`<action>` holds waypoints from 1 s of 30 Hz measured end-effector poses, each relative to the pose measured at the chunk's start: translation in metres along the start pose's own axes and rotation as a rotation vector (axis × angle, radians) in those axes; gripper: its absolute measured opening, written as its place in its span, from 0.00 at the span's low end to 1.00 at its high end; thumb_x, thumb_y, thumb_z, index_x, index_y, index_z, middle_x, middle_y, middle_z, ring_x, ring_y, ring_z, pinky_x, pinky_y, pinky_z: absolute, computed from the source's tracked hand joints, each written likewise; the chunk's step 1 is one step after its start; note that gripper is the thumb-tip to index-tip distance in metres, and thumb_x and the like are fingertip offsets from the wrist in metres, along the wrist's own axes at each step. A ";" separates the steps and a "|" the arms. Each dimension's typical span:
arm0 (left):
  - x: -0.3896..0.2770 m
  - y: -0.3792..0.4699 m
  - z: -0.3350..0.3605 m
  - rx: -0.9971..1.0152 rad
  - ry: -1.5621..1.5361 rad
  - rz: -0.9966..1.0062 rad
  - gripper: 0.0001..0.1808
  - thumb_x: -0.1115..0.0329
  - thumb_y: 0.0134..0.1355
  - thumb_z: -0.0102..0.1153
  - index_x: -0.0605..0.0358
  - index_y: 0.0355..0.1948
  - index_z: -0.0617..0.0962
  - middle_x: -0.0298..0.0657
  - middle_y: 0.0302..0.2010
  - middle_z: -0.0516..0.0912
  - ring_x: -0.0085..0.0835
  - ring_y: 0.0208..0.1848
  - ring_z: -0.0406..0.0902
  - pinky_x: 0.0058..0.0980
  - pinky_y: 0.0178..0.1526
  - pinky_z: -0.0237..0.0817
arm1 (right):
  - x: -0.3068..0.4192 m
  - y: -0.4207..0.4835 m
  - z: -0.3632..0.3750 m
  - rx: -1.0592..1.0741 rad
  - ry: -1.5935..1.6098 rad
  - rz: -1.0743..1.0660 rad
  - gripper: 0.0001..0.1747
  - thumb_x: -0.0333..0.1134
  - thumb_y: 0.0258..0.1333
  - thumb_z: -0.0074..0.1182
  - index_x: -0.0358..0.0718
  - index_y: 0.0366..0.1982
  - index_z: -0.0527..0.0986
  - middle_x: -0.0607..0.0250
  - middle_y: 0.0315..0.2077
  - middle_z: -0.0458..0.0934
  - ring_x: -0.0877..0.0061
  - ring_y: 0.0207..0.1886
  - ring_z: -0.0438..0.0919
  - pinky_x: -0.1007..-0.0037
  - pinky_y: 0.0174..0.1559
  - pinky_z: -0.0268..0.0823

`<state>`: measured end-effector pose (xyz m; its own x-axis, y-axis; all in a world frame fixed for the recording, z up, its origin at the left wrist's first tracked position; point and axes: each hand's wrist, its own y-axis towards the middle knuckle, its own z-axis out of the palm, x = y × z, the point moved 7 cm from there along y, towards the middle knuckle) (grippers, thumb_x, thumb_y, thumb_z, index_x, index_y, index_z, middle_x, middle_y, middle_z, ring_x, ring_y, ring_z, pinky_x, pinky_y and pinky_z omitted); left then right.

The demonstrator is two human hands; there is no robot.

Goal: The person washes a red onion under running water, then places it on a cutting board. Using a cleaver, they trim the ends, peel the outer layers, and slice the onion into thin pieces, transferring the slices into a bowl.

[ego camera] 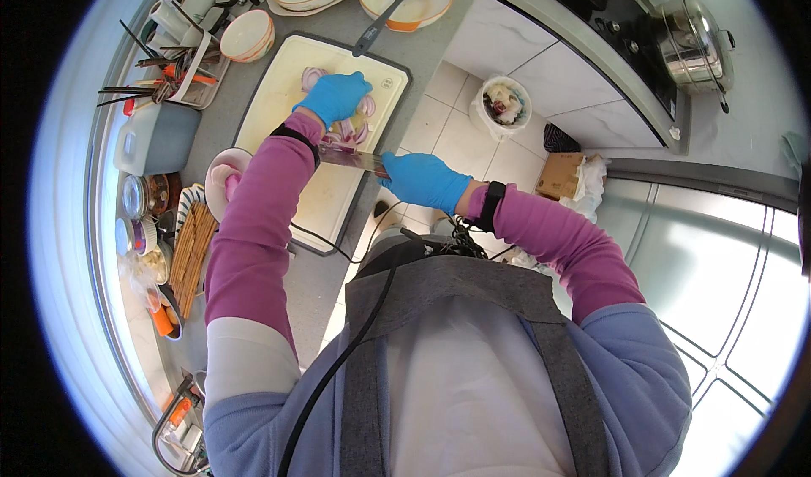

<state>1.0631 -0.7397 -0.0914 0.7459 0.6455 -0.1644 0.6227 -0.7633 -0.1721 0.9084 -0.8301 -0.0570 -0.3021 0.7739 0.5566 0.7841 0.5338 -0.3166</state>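
Note:
On the counter lies a white cutting board with a dark rim (317, 214). My right hand (423, 182), in a blue glove, grips the handle of a kitchen knife (350, 158), whose blade lies across the board beside cut pieces of red onion (345, 131). My left hand (336, 97), gloved too, is over the onion on the board; its fingers are bent, and what is under them is hidden. Another piece of red onion (312, 78) sits just beyond my left hand. At the board's left edge, a bowl (218, 160) holding something pink is partly covered by my left forearm.
Bowls (247, 35) and a black ladle resting in a wide bowl (405, 17) stand beyond the board. A utensil rack (203, 81), a plastic jug (158, 138), jars and chopsticks line the left side. A lined bin (500, 108) is on the floor; a steel pot (694, 46) stands right.

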 end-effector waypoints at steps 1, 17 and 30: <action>0.000 0.001 0.001 -0.014 0.002 0.008 0.13 0.72 0.50 0.55 0.51 0.39 0.76 0.45 0.39 0.77 0.45 0.41 0.79 0.40 0.39 0.70 | 0.000 0.000 0.000 -0.002 0.000 -0.002 0.21 0.45 0.59 0.47 0.32 0.41 0.67 0.47 0.22 0.77 0.52 0.25 0.77 0.55 0.28 0.69; 0.027 -0.067 -0.079 -0.315 -0.407 -0.258 0.18 0.69 0.47 0.61 0.55 0.43 0.78 0.44 0.38 0.77 0.44 0.38 0.76 0.34 0.41 0.68 | -0.004 0.003 -0.008 0.088 0.035 0.033 0.21 0.47 0.60 0.46 0.34 0.41 0.67 0.43 0.27 0.78 0.49 0.31 0.78 0.54 0.35 0.69; -0.038 -0.201 -0.025 -0.371 -0.313 -0.473 0.17 0.68 0.48 0.60 0.54 0.42 0.77 0.46 0.37 0.76 0.46 0.36 0.76 0.37 0.38 0.70 | -0.022 0.023 -0.025 0.088 0.081 0.035 0.23 0.50 0.60 0.45 0.34 0.39 0.69 0.42 0.32 0.78 0.48 0.36 0.77 0.54 0.39 0.68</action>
<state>0.9157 -0.6118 -0.0261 0.3045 0.8464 -0.4369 0.9467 -0.3195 0.0409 0.9464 -0.8437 -0.0577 -0.2273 0.7645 0.6032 0.7415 0.5374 -0.4017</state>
